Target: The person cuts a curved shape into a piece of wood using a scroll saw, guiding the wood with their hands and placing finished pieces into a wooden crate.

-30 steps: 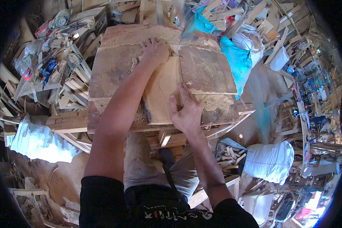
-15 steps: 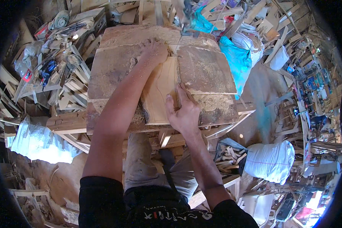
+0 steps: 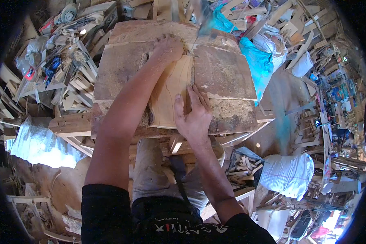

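A flat wooden board with curved pencil lines lies lengthwise on a worn, sawdust-covered worktable. My left hand is at the board's far end, fingers bent; the forearm covers part of the left side and the fingertips are hard to see. Near the board's front right, my right hand holds its edge, thumb on top and fingers along the side. Past the far right corner, a thin upright line like a saw blade meets the table, below a blurred grey part.
Scrap wood and a plastic bottle are piled at the left. A turquoise bag hangs by the table's right side. A white sack stands at the lower right, beside a container of offcuts. Translucent sheeting lies lower left.
The near end of the board has shifted slightly left, and my right hand has moved left with it. My left hand stays by the far end. The whole view has shifted a little.
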### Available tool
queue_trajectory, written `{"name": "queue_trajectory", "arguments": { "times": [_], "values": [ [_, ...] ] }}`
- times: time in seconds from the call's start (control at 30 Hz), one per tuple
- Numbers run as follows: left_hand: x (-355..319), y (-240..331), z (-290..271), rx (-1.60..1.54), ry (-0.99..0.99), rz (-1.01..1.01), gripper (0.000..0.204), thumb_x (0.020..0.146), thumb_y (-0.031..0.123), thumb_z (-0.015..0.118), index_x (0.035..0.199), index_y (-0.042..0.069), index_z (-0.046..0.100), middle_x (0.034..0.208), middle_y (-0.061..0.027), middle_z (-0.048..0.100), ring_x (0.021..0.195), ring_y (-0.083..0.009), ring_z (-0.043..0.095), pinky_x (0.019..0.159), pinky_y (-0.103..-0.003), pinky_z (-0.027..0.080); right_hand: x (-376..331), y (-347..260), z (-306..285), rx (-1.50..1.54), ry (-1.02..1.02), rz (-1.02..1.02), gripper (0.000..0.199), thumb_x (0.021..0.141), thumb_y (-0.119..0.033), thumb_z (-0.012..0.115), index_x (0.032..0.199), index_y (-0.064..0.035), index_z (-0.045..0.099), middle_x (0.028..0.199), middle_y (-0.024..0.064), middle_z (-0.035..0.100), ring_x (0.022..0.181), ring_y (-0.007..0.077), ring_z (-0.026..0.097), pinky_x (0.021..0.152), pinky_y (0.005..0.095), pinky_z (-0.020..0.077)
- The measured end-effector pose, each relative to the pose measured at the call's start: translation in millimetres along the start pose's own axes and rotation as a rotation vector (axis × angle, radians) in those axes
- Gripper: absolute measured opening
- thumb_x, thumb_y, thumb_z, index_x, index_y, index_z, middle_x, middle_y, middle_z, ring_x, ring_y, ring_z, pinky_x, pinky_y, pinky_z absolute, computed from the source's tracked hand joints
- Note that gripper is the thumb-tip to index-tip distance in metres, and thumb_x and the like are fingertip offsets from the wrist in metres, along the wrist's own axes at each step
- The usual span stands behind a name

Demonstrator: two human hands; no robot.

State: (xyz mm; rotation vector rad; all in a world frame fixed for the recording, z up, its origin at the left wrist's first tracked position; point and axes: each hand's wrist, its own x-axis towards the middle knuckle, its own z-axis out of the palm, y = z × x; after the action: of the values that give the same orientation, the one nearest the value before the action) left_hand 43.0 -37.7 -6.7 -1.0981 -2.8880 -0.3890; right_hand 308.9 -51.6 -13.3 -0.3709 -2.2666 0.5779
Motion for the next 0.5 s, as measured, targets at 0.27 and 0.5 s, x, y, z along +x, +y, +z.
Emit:
{"name": "queue_trajectory", "arguments": {
  "times": [0.27,0.5],
  "values": [
    [8,-4,7,0.017,-0.018,-0.040,0.057,0.094,0.022,0.061,0.146,0.002,0.055,0.156,-0.0283,0.044,0.144,-0.0509,0.040,0.119,-0.065,0.029,0,3,0,0.043,-0.010,0.008,0.048,0.094,-0.027,0.069,0.124,0.0103,0.066,0.123,0.0356,0.067,0.115,0.0519,0.066,0.106,0.0535,0.0512],
    [-8,5,-19,0.063,0.008,-0.114,0.055,0.095,0.024,0.062,0.145,0.004,0.056,0.154,-0.0267,0.046,0.145,-0.0489,0.041,0.118,-0.061,0.033,7,2,-6,0.077,-0.008,-0.004,0.044,0.092,-0.024,0.070,0.121,0.0100,0.066,0.120,0.0342,0.068,0.111,0.0499,0.068,0.100,0.0526,0.0545]
  ]
}}
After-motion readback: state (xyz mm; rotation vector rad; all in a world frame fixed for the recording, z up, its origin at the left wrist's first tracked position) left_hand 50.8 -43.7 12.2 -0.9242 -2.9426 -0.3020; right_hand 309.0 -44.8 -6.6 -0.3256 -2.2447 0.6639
